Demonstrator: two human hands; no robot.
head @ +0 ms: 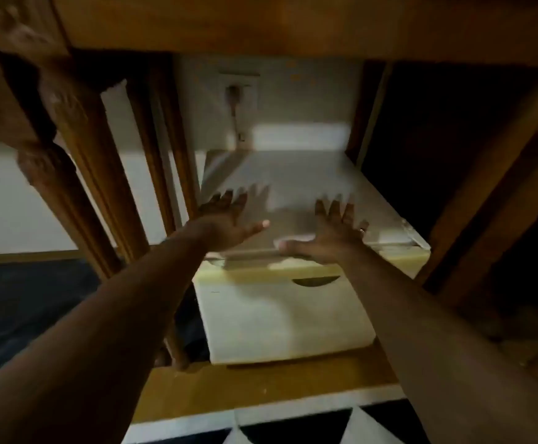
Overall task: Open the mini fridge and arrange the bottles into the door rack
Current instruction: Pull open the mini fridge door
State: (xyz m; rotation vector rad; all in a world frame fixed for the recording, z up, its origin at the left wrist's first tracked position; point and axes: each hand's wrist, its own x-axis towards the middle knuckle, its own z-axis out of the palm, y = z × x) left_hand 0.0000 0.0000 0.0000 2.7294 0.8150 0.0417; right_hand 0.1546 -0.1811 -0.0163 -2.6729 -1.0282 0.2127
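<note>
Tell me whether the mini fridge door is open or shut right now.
Shut. The door lies flush against the mini fridge, no gap or interior showing. Both hands rest spread on its top.

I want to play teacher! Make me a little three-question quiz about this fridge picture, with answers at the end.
1. True or false: the mini fridge door is shut.
2. Which hand wears a ring? A) left hand B) right hand
3. Fill in: the socket on the wall behind the fridge has a ____ in it.

Key: 1 true, the white door with its dark handle recess sits closed. 2 B. 3 plug.
</note>
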